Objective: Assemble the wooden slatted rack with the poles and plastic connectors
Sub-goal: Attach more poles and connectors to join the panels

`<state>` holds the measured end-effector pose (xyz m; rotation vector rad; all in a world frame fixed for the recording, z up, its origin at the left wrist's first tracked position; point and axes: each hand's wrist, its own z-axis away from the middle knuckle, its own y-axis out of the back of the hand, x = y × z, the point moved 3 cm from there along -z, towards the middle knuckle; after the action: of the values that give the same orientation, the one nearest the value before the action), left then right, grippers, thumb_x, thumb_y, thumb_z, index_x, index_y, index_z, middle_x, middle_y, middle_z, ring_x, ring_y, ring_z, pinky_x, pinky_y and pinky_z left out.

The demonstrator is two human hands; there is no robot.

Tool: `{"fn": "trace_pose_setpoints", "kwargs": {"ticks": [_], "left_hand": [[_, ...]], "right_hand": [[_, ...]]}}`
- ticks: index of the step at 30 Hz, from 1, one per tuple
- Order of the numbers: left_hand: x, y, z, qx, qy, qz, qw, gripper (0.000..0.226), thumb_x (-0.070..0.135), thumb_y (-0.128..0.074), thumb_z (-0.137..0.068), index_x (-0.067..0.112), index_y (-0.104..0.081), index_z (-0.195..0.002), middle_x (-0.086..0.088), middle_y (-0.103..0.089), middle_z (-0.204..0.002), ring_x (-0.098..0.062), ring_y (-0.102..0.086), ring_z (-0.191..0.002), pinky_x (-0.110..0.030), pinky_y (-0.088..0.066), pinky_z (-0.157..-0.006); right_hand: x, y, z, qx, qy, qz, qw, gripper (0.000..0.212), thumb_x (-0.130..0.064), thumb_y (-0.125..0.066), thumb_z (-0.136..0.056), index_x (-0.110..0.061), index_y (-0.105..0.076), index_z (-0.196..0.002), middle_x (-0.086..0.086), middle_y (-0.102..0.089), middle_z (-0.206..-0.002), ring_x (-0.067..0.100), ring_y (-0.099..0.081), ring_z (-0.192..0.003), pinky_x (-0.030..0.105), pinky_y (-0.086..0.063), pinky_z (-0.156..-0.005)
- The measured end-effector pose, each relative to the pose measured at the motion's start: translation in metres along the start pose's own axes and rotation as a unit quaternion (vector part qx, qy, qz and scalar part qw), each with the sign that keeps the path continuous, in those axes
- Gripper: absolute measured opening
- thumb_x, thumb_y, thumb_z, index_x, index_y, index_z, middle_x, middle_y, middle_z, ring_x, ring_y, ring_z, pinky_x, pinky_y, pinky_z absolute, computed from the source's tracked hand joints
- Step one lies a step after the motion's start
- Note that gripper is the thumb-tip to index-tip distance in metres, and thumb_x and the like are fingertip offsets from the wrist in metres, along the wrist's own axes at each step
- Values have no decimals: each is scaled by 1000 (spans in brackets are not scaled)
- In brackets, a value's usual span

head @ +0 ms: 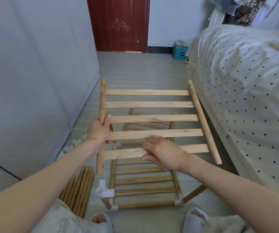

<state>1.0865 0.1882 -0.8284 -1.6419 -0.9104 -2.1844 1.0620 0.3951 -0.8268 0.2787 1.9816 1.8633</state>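
Home bedroom. Bed [236,84] at right under white polka-dot cover; clothes [246,10] hanging above far corner. Dark red panelled door [118,24] at far end, plain pale walls [34,64], grey wood-look floor [135,68]. Small teal box [179,51] on floor beside bed foot.

Both arms outstretched, left grip [100,130] curled tight, right grip [162,153] pinching with bent fingers

The floor [135,68] bears loose poles [78,190], seemingly plastic connectors [104,190], slatted frames [143,182].
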Motion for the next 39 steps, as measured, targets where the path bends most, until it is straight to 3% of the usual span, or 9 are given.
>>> {"fn": "trace_pose_setpoints", "kwargs": {"ticks": [4, 8, 12, 15, 22, 26, 30, 35, 39], "left_hand": [[-9, -1, 0, -13, 41, -20, 999, 36, 43, -45, -96, 10, -55, -86, -17, -62, -74, -24, -56, -49, -28, -46, -43], [-12, 8, -2, -23, 67, 13, 997, 34, 41, -44, -97, 8, -51, -102, -16, -60, -66, -23, -53, -49, -29, -45, -44], [-12, 20, -1, -15, 80, 34, 996, 34, 39, -44, -98, 6, -50, -104, -16, -59, -60, -23, -52, -49, -25, -44, -40], [-11, 26, 1, -16, 74, 32, 997, 35, 40, -44, -98, 5, -51, -102, -15, -59, -58, -22, -52, -48, -26, -43, -41], [-11, 11, 9, -45, 80, 27, 995, 36, 42, -44, -97, 7, -50, -103, -17, -60, -69, -20, -54, -47, -23, -44, -38], [-17, -8, 17, -56, 74, 2, 996, 38, 45, -43, -96, 8, -53, -98, -18, -61, -77, -20, -56, -46, -25, -43, -39], [-31, -18, 25, -80, 69, -40, 994, 44, 45, -41, -97, 5, -55, -108, -15, -62, -74, -15, -54, -39, -22, -41, -38], [-31, -19, 30, -140, 68, -24, 988, 43, 42, -39, -98, 3, -52, -109, -13, -58, -70, -11, -54, -38, -21, -44, -39], [-34, -23, 34, -199, 109, 20, 974, 38, 41, -39, -98, 6, -52, -106, -14, -62, -80, -19, -60, -60, -31, -55, -61]], "right_hand": [[2, 4, -5, -22, 1, 41, 999, 49, -48, -54, -89, -13, -51, -123, 6, -59, -116, 27, -58, -101, 33, -42, -76], [4, 12, -9, 70, 24, 30, 997, 55, -60, -53, -78, -10, -64, -96, 5, -65, -90, 26, -63, -79, 30, -48, -61], [12, 21, -15, 145, -27, 44, 988, 59, -63, -45, -79, -13, -63, -106, 5, -59, -97, 24, -55, -89, 37, -45, -73], [22, 26, -16, 126, -80, 49, 988, 66, -62, -38, -80, -14, -59, -120, 7, -58, -107, 27, -55, -99, 40, -43, -79], [12, 22, -20, 154, -26, 162, 974, 47, -52, -52, -80, -11, -65, -97, 7, -60, -89, 26, -56, -81, 34, -42, -71], [-1, 6, -25, 45, -26, 110, 993, 43, -50, -47, -92, -18, -55, -120, 6, -66, -106, 27, -60, -100, 35, -35, -93], [-6, -15, -20, -37, -49, 68, 996, 42, -46, -40, -96, -21, -46, -130, 6, -60, -119, 28, -56, -110, 35, -43, -85], [-11, -35, -18, -40, -107, -116, 987, 33, -45, -44, -95, -15, -53, -105, 9, -63, -105, 28, -59, -97, 32, -42, -73], [-5, -41, -15, -35, -126, -145, 981, 27, -42, -46, -95, -16, -49, -89, 9, -62, -94, 28, -58, -93, 35, -43, -75]]}}
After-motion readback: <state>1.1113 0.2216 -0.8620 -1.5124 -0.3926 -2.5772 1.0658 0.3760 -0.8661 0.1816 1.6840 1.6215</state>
